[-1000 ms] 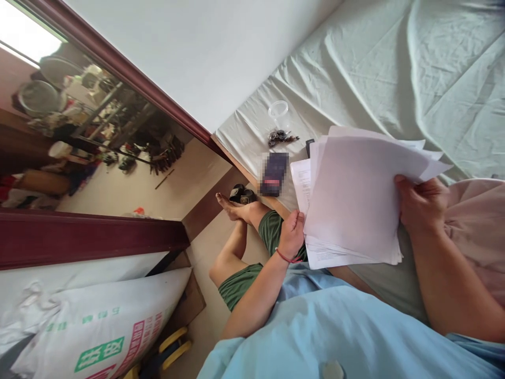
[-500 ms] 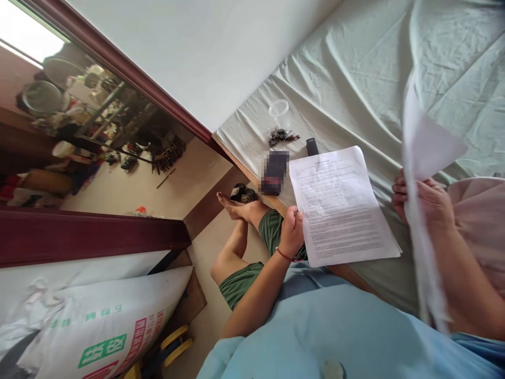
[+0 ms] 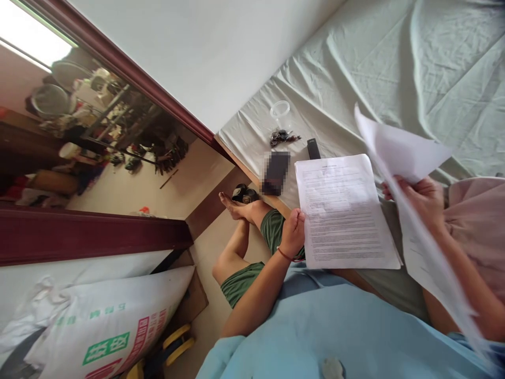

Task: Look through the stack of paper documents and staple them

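At centre right of the frame I see the stack of printed sheets [image 3: 345, 210] lying flat on the bed [image 3: 434, 68], its top page facing up with lines of text. My left hand [image 3: 294, 234] rests at the stack's lower left corner, thumb touching the paper edge and the other fingers curled beneath or beside it; I cannot tell whether they grip the sheets or only steady them. A red cord circles that wrist.

To the right, my right hand [image 3: 422, 197] holds a loose sheet [image 3: 414, 210] lifted off the stack, fingers pinched narrow on it. This sheet stands tilted and blurred, running from above the stack's upper right corner down to the lower right of the frame, apart from the stack except perhaps near its right edge.

Above the stack, toward the bed's edge, lie a dark phone [image 3: 276, 172], a small black object [image 3: 313, 148], a bunch of keys [image 3: 282, 138] and a clear round container [image 3: 280, 109]. A pink cloth [image 3: 477, 221] lies at the far right.
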Motion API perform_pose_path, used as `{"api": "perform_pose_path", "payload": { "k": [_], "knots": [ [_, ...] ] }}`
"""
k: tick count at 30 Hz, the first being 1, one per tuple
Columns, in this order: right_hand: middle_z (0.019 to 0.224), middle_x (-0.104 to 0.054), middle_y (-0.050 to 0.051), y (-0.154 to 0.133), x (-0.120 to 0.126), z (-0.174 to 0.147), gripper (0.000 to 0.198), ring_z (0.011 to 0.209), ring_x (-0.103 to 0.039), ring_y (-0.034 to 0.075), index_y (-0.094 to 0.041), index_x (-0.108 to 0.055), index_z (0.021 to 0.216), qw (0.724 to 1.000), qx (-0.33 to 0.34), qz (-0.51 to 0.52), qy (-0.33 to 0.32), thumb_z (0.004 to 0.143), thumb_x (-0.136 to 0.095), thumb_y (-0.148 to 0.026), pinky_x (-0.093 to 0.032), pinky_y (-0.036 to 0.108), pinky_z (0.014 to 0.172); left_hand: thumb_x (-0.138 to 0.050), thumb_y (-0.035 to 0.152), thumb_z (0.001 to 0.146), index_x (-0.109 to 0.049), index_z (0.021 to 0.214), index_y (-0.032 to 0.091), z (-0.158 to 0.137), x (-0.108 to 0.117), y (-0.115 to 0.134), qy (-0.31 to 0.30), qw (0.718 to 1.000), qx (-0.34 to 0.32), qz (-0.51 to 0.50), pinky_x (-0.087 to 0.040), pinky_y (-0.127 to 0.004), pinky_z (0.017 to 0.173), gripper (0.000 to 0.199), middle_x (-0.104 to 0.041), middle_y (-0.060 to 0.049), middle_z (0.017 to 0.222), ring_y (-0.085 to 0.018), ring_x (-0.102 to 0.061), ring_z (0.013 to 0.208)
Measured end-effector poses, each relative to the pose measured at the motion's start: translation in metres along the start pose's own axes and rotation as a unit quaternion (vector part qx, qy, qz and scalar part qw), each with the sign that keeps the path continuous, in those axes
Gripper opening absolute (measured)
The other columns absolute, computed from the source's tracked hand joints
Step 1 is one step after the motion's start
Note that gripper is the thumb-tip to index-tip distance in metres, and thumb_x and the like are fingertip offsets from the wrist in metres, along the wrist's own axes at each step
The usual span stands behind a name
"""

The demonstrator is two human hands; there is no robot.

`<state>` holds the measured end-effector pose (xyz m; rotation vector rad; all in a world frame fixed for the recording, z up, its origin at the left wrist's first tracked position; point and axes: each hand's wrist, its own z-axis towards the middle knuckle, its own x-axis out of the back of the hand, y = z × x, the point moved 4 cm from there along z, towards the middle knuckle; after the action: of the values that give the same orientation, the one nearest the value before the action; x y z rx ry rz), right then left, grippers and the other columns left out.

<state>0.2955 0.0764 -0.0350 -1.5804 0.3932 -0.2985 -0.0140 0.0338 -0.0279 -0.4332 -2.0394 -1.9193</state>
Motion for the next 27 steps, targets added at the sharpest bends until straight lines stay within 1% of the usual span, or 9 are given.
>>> {"api": "perform_pose_path", "payload": {
  "k": [1,4,7,11,15,17,21,23,27],
  "knots": [
    [0.076,-0.067,0.001,-0.0005,-0.0014,-0.0021,0.024,0.063,-0.054,0.014,-0.020,-0.073,0.089,0.999,0.011,-0.048,0.010,0.077,-0.075,-0.041,-0.043,0.027,0.055,-0.044,0.043,0.100,-0.053,0.085,0.020,0.0000,0.0004,-0.0001,0.004,1.000,0.003,-0.006,-0.040,-0.027,0.069,0.029,-0.054,0.001,0.072,-0.013,-0.048,0.069],
    [0.076,-0.066,-0.002,-0.0003,-0.0056,-0.0031,0.023,0.069,-0.053,0.014,-0.019,-0.071,0.088,0.983,0.054,-0.176,0.002,0.080,-0.070,-0.041,-0.041,0.027,0.063,-0.046,0.042,0.099,-0.059,0.088,0.018,-0.0003,0.0009,-0.0012,0.012,0.999,0.025,-0.029,-0.043,-0.027,0.072,0.029,-0.061,-0.001,0.078,-0.014,-0.053,0.075],
    [0.070,-0.059,-0.003,0.0009,-0.0060,-0.0012,0.021,0.066,-0.048,0.013,-0.019,-0.068,0.084,0.969,0.073,-0.237,-0.007,0.083,-0.064,-0.040,-0.037,0.026,0.061,-0.049,0.043,0.098,-0.064,0.093,0.017,-0.0020,-0.0007,-0.0038,0.018,0.997,0.054,-0.056,-0.045,-0.027,0.073,0.030,-0.066,-0.002,0.082,-0.015,-0.056,0.078],
    [0.065,-0.051,-0.004,-0.0015,-0.0051,-0.0014,0.020,0.064,-0.043,0.012,-0.019,-0.064,0.078,0.952,0.090,-0.293,0.003,0.084,-0.062,-0.038,-0.033,0.026,0.061,-0.050,0.046,0.097,-0.068,0.101,0.017,-0.0041,-0.0043,-0.0060,0.033,0.994,0.072,-0.077,-0.046,-0.026,0.070,0.034,-0.068,-0.003,0.083,-0.015,-0.059,0.076],
    [0.066,-0.051,-0.004,-0.0016,-0.0056,-0.0031,0.022,0.063,-0.042,0.012,-0.019,-0.062,0.077,0.964,0.072,-0.256,0.001,0.083,-0.063,-0.039,-0.032,0.026,0.060,-0.053,0.047,0.096,-0.070,0.103,0.017,-0.0045,-0.0057,-0.0060,0.033,0.993,0.080,-0.086,-0.048,-0.027,0.072,0.035,-0.071,-0.003,0.085,-0.015,-0.062,0.077],
    [0.067,-0.052,-0.004,-0.0022,-0.0066,-0.0043,0.022,0.063,-0.042,0.012,-0.019,-0.062,0.077,0.970,0.062,-0.237,-0.001,0.083,-0.064,-0.039,-0.033,0.025,0.060,-0.053,0.047,0.096,-0.070,0.103,0.017,-0.0048,-0.0055,-0.0051,0.030,0.993,0.072,-0.090,-0.049,-0.028,0.073,0.035,-0.072,-0.004,0.087,-0.016,-0.063,0.079],
    [0.065,-0.050,-0.005,-0.0046,-0.0088,-0.0063,0.021,0.061,-0.038,0.010,-0.018,-0.063,0.075,0.973,0.060,-0.224,-0.001,0.082,-0.064,-0.038,-0.033,0.025,0.060,-0.049,0.053,0.098,-0.070,0.104,0.018,-0.0066,-0.0046,-0.0036,0.031,0.993,0.050,-0.099,-0.050,-0.032,0.076,0.041,-0.073,-0.007,0.092,-0.019,-0.064,0.083],
    [0.065,-0.051,-0.005,-0.0044,-0.0093,-0.0065,0.021,0.061,-0.039,0.010,-0.018,-0.064,0.077,0.975,0.062,-0.214,-0.005,0.082,-0.065,-0.038,-0.033,0.025,0.060,-0.046,0.057,0.098,-0.070,0.103,0.019,-0.0074,-0.0042,-0.0034,0.037,0.993,0.048,-0.099,-0.051,-0.033,0.075,0.045,-0.072,-0.008,0.092,-0.021,-0.065,0.083],
    [0.067,-0.053,-0.003,-0.0006,-0.0080,-0.0060,0.023,0.062,-0.041,0.011,-0.018,-0.064,0.079,0.977,0.062,-0.206,-0.005,0.083,-0.065,-0.040,-0.033,0.025,0.058,-0.049,0.056,0.096,-0.071,0.104,0.022,-0.0075,-0.0059,-0.0036,0.031,0.995,0.046,-0.086,-0.054,-0.035,0.076,0.041,-0.073,-0.007,0.093,-0.022,-0.067,0.084]
  ]
}}
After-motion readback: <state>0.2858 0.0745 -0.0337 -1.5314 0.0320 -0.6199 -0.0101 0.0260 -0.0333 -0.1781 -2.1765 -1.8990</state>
